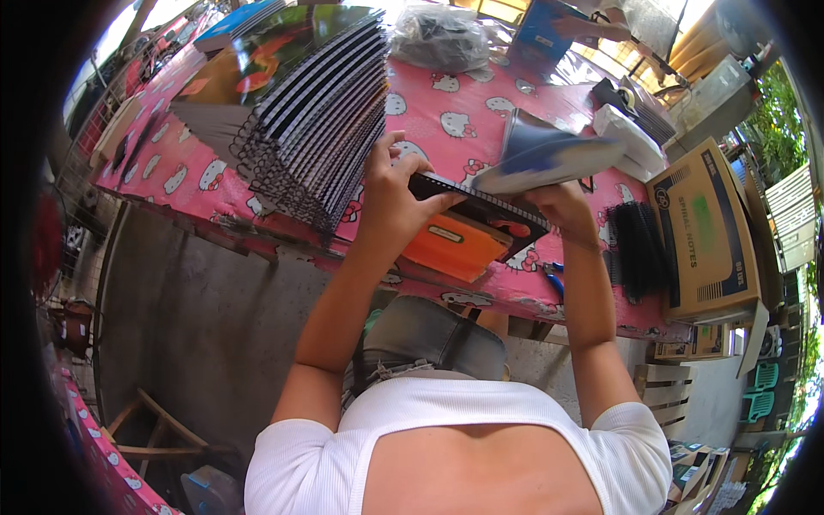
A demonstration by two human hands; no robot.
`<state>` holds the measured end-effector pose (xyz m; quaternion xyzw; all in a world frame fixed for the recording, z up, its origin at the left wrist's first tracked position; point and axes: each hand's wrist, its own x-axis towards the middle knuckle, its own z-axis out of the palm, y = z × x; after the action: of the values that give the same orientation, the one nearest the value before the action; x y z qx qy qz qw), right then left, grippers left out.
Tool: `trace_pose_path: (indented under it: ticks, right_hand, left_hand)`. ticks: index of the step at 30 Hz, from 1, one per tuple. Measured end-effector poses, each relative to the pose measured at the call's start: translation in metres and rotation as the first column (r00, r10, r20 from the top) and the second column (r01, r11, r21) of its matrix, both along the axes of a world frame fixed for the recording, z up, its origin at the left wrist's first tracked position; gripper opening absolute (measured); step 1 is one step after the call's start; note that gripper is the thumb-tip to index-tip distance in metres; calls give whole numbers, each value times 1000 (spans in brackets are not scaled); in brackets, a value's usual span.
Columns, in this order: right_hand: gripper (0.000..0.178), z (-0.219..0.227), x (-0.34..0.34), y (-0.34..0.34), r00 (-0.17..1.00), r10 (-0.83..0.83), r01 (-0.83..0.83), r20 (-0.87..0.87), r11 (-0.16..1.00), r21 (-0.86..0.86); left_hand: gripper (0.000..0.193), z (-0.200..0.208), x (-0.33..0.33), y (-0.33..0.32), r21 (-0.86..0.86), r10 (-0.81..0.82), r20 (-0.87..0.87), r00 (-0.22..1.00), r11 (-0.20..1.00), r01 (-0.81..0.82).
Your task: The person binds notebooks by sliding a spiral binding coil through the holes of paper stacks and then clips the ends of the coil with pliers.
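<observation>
My left hand (399, 182) is closed on the upper left end of a notebook (455, 247) with an orange picture cover, its thumb along the dark bound edge. My right hand (562, 210) is closed around the right end of that edge, its fingers partly hidden. The notebook stands tilted above the table's near edge. Just beyond my right hand, a blue-and-white cover or sheaf of pages (549, 156) is smeared by motion; whether it belongs to the notebook I cannot tell. A tall stack of spiral notebooks (322, 120) rises beside my left hand.
Pliers with blue handles (554, 279) lie right of the notebook. Black spiral coils (637, 249) are heaped against a cardboard box (704, 232). A clear plastic bag (439, 39) sits at the back of the pink table (412, 86). Another person's arm (592, 27) holds a blue book (542, 39).
</observation>
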<state>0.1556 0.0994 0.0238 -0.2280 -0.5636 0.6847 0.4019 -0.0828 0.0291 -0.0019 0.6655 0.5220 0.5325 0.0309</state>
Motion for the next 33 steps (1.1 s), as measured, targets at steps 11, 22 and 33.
trace_pose_path:
  ticks: [11, 22, 33]
  right_hand:
    - [46, -15, -32, 34, 928, -54, -103, 369, 914, 393]
    - [49, -41, -11, 12, 226, -616, -79, 754, 760, 645]
    - [67, -101, 129, -127, 265, -521, -69, 812, 829, 554]
  left_hand:
    - [38, -26, -16, 1, -120, -93, 602, 793, 971, 206]
    - [30, -18, -26, -5, -95, -205, 828, 523, 867, 490]
    - [26, 102, -5, -91, 572, -314, -48, 948, 770, 283]
